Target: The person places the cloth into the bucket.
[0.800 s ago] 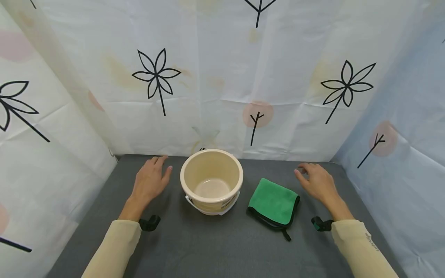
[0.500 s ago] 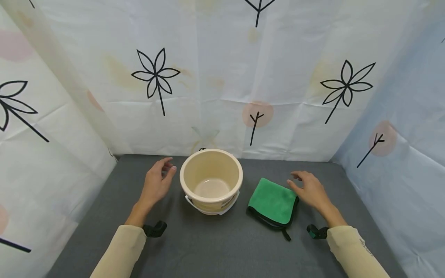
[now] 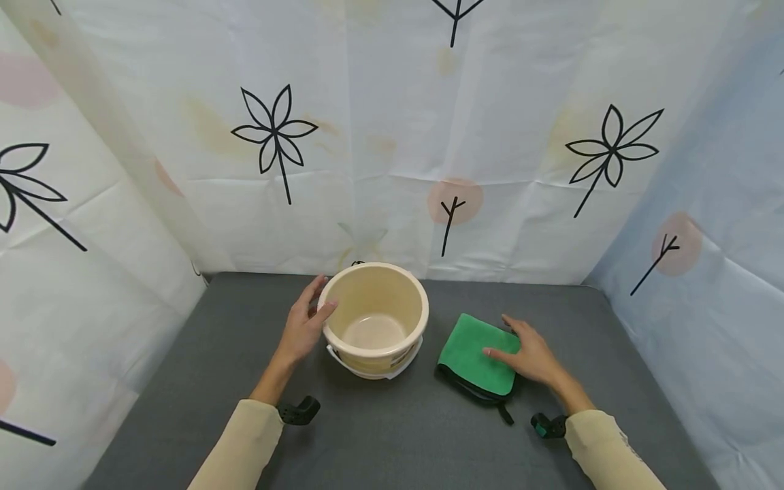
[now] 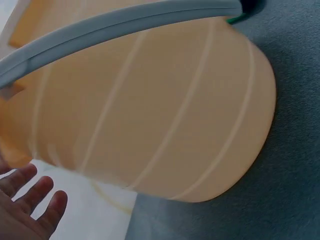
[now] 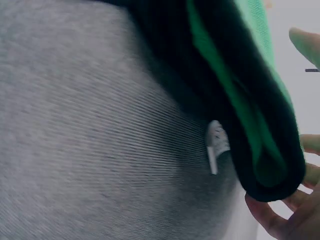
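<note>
The left hand (image 3: 301, 330) was spread at the cream bucket (image 3: 375, 320), the right hand (image 3: 533, 357) spread at the folded green cloth (image 3: 469, 355). Pinching every layer together seemed wise.

Both your arms slant forward and inward, each in a pale sleeve that ends below the wrist. Your left hand (image 3: 301, 330) points ahead and inward, its thumb (image 3: 327, 312) set apart from the fingers; from the left wrist, three fingers (image 4: 52, 213) show slightly bent, with small gaps between their tips. Your right hand (image 3: 533, 355) angles leftward, back of the hand up, thumb stretched inward and well apart from the extended forefinger. In the right wrist view its lower fingers bend gently. Your hands are well apart.
</note>
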`<state>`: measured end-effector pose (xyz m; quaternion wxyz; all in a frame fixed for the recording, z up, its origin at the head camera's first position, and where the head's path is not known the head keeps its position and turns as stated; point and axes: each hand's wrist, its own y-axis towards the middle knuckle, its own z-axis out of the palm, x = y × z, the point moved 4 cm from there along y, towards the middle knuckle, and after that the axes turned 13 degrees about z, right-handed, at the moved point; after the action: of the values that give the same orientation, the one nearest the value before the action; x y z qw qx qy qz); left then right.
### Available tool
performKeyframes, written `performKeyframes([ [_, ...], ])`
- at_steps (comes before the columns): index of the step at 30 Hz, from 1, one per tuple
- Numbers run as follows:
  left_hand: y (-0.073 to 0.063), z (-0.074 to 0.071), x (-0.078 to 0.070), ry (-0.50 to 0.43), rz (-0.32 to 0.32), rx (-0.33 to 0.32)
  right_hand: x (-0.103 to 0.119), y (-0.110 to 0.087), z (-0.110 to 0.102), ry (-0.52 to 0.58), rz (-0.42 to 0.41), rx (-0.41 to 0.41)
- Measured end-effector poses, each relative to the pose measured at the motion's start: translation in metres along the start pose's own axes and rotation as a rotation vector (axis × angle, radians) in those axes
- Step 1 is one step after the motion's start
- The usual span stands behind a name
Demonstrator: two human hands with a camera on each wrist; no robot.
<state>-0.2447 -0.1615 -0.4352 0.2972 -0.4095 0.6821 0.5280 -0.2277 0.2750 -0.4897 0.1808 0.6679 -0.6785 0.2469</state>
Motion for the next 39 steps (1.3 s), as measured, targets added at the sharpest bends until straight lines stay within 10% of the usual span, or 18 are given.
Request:
performKeyframes([
  [23,-0.006,0.010,0.002,0.009,0.053,-0.015,-0.001,-0.001,0.010,0.063,-0.008,0.028],
  [39,-0.005,0.011,0.001,0.038,0.070,-0.041,0.042,-0.012,-0.041,0.240,-0.098,-0.125],
])
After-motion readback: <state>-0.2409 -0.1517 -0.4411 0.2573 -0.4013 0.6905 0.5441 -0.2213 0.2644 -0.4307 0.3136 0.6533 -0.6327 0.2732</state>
